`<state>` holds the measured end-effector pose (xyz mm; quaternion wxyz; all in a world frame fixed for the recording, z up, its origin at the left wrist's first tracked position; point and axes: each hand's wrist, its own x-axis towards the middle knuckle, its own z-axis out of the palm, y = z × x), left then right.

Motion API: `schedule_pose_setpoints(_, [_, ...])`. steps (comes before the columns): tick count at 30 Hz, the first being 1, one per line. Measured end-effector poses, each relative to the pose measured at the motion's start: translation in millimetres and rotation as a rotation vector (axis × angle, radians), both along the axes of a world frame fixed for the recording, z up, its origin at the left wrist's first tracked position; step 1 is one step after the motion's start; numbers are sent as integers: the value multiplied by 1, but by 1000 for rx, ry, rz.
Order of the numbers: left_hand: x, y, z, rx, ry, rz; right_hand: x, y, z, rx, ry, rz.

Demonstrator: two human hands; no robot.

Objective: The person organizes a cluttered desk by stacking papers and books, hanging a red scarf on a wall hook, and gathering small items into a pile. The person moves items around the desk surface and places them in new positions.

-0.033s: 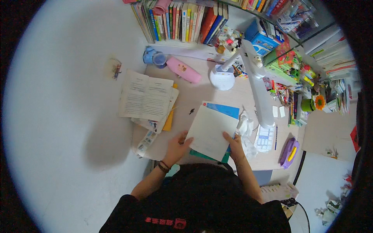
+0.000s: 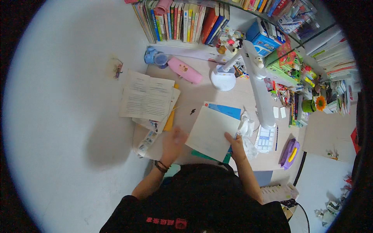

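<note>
The left hand [image 2: 174,140] has come off the white paper [image 2: 213,130], too blurred to tell how open; the right hand [image 2: 236,146] still pinches its edge.

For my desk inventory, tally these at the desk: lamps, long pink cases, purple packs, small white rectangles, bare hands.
White jointed desk lamp: 1
Long pink case: 1
Purple soft pack: 1
Small white rectangles: 2
Bare hands (left hand, right hand): 2
Total: 7
</note>
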<state>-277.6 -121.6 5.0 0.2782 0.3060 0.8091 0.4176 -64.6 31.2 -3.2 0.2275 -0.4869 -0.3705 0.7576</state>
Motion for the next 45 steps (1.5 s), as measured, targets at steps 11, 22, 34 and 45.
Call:
schedule_pose_setpoints(11, [-132,-39,-37,460,-308,611,33,8,-10,-18,-46,-98])
schedule_pose_setpoints(22, [-163,8,-73,-152,304,152,37,5,-13,-12,-88,-71])
schedule_pose_setpoints(34, [-157,36,-78,-703,538,218,37,5,-10,10,-160,-61])
schedule_pose_setpoints(45, [-181,37,-8,-174,561,157,41,5,-17,27,-135,-64])
